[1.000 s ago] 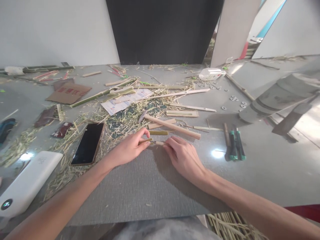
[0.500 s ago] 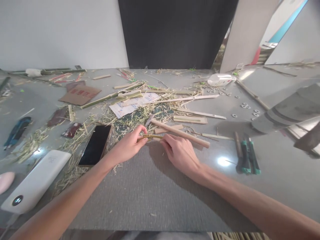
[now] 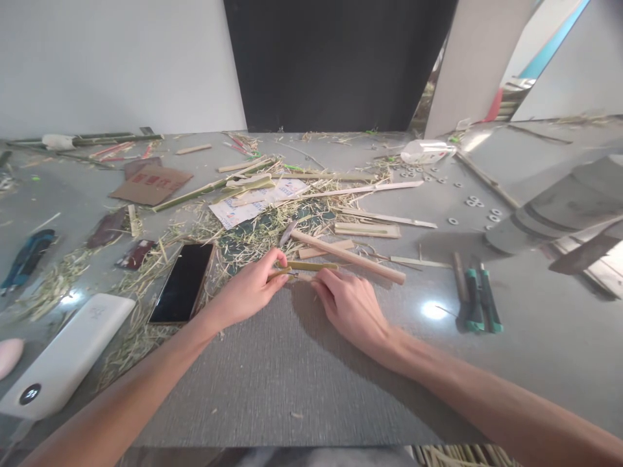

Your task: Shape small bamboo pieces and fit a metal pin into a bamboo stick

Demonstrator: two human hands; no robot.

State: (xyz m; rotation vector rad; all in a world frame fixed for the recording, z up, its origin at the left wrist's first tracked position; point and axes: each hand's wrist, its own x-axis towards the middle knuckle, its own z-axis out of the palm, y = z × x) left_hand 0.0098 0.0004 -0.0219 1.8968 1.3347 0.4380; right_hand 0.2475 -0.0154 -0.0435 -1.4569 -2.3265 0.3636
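My left hand [image 3: 253, 285] pinches a short yellow-green bamboo piece [image 3: 278, 273] between thumb and fingers. My right hand [image 3: 353, 301] is closed around a slim pale rod [image 3: 306, 277]. A small shiny spot shows where that rod meets the bamboo piece; its exact kind is hidden by my fingers. Just behind both hands runs a flat yellow-green bamboo strip [image 3: 314, 266]; its left end is near my left fingertips, and I cannot tell whether they touch it. Beyond it lies a hammer [image 3: 345, 255] with a wooden handle, its head on bamboo shavings.
Left of my hands lie a black phone [image 3: 182, 283], a white power bank [image 3: 68, 353] and a blue-black cutter [image 3: 28, 259]. Bamboo shavings [image 3: 263, 227] and split strips spread behind. At right are green-handled tools [image 3: 474, 301], white rings [image 3: 473, 202] and a large grey cylinder [image 3: 559, 207].
The yellow-green strip, earlier spanning between my hands, now shows longer and extends right behind my right hand. A separate short piece shows in my left fingers. The view has shifted slightly.
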